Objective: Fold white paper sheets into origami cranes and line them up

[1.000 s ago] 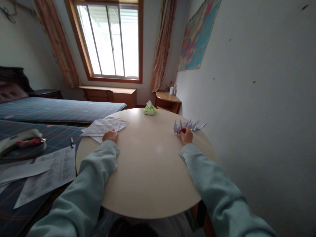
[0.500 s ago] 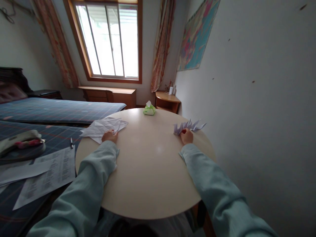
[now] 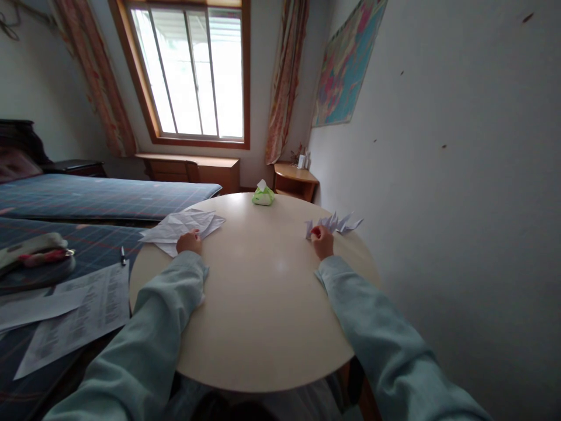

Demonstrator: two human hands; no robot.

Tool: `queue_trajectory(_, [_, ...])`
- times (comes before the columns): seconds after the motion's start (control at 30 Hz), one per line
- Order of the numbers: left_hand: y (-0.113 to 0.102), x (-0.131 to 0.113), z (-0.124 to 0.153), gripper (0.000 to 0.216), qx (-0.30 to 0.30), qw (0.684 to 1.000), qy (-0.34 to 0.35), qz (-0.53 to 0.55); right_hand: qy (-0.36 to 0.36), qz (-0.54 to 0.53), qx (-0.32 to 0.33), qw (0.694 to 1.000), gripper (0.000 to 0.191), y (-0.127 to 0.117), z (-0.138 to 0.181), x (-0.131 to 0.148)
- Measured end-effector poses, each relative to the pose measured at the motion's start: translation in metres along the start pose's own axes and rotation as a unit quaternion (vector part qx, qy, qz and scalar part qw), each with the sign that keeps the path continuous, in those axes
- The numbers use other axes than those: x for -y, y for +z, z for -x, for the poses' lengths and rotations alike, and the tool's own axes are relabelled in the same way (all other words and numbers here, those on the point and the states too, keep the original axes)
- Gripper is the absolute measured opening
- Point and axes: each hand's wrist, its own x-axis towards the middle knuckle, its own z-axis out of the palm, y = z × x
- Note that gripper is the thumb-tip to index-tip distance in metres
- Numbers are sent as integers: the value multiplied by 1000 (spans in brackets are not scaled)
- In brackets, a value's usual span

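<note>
My left hand [image 3: 189, 241] rests at the near right edge of a spread of creased white paper sheets [image 3: 169, 228] on the left of the round table. Its fingers are curled closed; what they hold, if anything, is hidden. At the right edge of the table stands a row of several small folded white paper cranes [image 3: 346, 224] with pointed tips. My right hand [image 3: 323, 242] is at the left end of this row, thumb and fingers pinched together at a paper crane [image 3: 308, 228], which the hand partly covers.
The pale round table [image 3: 263, 304] spans the space between my arms. A green tissue pack [image 3: 263, 194] stands at its far edge. On the left, a bed [image 3: 100, 196] holds printed sheets [image 3: 87, 316], a pen [image 3: 123, 255] and a bag-like item [image 3: 39, 257]. A wall [image 3: 460, 234] rises on the right.
My right hand has shifted slightly left along the row and its fingers have turned upward. My left hand has drawn back slightly at the paper edge. The view has moved a little.
</note>
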Motion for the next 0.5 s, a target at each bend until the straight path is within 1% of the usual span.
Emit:
queue_trajectory(0.07, [-2, 0, 0, 34, -19, 1000, 1, 14, -46, -18, 92, 995, 13, 3, 5, 6])
queue_trajectory(0.13, [-5, 0, -1, 34, -62, 997, -15, 42, -59, -18, 167, 984, 13, 5, 8, 10])
queue_trajectory(0.2, [-9, 3, -3, 34, -131, 987, -27, 87, -64, -11, 218, 974, 16, 5, 10, 12])
queue_trajectory(0.27, [-13, 5, -5, 35, -216, 965, -22, 148, -62, -11, 241, 969, 17, 5, 10, 13])
queue_trajectory(0.3, [-16, 6, -6, 34, -247, 953, -16, 176, -62, -15, 250, 966, 18, 5, 10, 13])
queue_trajectory(0.37, [-19, 4, -5, 32, -299, 928, 19, 221, -65, -20, 260, 963, 16, 4, 10, 14])
queue_trajectory(0.4, [-21, 1, -3, 31, -315, 918, 61, 234, -69, -21, 254, 965, 15, 4, 10, 14])
queue_trajectory(0.43, [-21, -3, -1, 30, -333, 906, 97, 245, -72, -21, 233, 970, 14, 4, 9, 15])
queue_trajectory(0.47, [-20, -7, 2, 29, -334, 899, 135, 249, -73, -19, 193, 978, 14, 3, 9, 15])
queue_trajectory(0.5, [-18, -12, 6, 28, -327, 897, 167, 248, -69, -15, 134, 988, 13, 3, 7, 14])
